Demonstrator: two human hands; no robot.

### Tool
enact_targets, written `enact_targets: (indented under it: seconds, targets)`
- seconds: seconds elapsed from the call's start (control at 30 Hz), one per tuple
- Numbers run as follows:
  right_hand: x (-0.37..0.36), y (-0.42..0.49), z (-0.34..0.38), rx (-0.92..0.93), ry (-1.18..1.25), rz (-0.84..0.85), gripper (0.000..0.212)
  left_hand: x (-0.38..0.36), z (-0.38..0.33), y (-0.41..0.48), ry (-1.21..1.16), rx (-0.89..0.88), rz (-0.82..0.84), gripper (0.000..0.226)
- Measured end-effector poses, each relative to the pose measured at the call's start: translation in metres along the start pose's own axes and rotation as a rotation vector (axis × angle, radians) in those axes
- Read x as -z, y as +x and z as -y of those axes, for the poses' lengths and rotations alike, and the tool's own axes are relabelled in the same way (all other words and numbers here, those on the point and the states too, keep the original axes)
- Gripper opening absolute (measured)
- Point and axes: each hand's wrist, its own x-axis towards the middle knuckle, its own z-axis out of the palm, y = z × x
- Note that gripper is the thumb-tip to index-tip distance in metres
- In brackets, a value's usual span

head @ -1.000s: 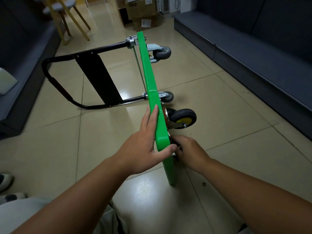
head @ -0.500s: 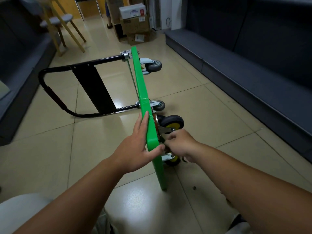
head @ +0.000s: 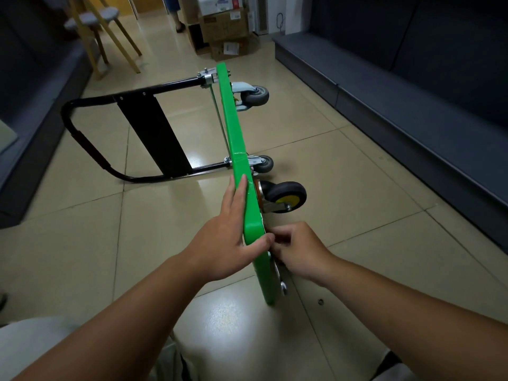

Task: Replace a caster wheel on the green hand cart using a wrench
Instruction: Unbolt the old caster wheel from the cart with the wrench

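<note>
The green hand cart (head: 233,127) lies on its side on the tiled floor, deck edge up, its black handle (head: 90,149) flat to the left. A black caster with a yellow hub (head: 286,198) juts from the underside near me; two grey casters (head: 257,94) (head: 264,163) sit farther off. My left hand (head: 225,240) holds the deck's near corner, fingers flat on its face and thumb hooked over the edge. My right hand (head: 297,248) is curled against the underside just below, gripping a metal wrench (head: 281,284) whose end pokes out beneath it.
A small metal ring (head: 320,301) lies on the floor right of the cart's near end. Dark benches run along the right (head: 412,105) and left (head: 33,105). Cardboard boxes (head: 225,26), wooden stools (head: 104,31) and a person's legs (head: 176,12) stand at the far end.
My right hand has dropped from beside the yellow-hub caster to the near corner, and now covers the lower caster seen half a second ago. The left hand keeps its hold.
</note>
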Motion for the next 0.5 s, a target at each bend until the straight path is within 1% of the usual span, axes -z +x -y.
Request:
enact_targets:
  seconds: [0.1,0.2,0.3,0.37,0.43,0.47,0.5]
  targets:
    - [-0.004,0.0,-0.019,0.11,0.07,-0.003,0.026,0.0,0.002,0.0,-0.002,-0.003,0.005,0.113]
    - [-0.007,0.002,-0.031,0.206,0.076,-0.04,0.019,0.0,0.003,0.0,0.007,-0.004,0.006,0.113]
    - [-0.011,0.006,-0.04,0.301,-0.106,-0.17,0.015,0.001,0.003,0.0,0.011,-0.005,0.007,0.113]
    - [-0.016,0.008,-0.046,0.342,-0.188,-0.24,0.021,0.001,0.003,-0.001,0.014,-0.005,0.006,0.113]
    - [-0.022,0.011,-0.051,0.367,-0.258,-0.261,0.022,0.002,0.003,-0.002,0.015,-0.011,0.007,0.114]
    - [-0.025,0.014,-0.053,0.347,-0.282,-0.257,0.021,0.002,0.002,-0.002,0.016,-0.013,0.009,0.114]
    - [-0.026,0.017,-0.054,0.313,-0.309,-0.248,0.025,0.002,0.002,-0.003,0.017,-0.016,0.011,0.114]
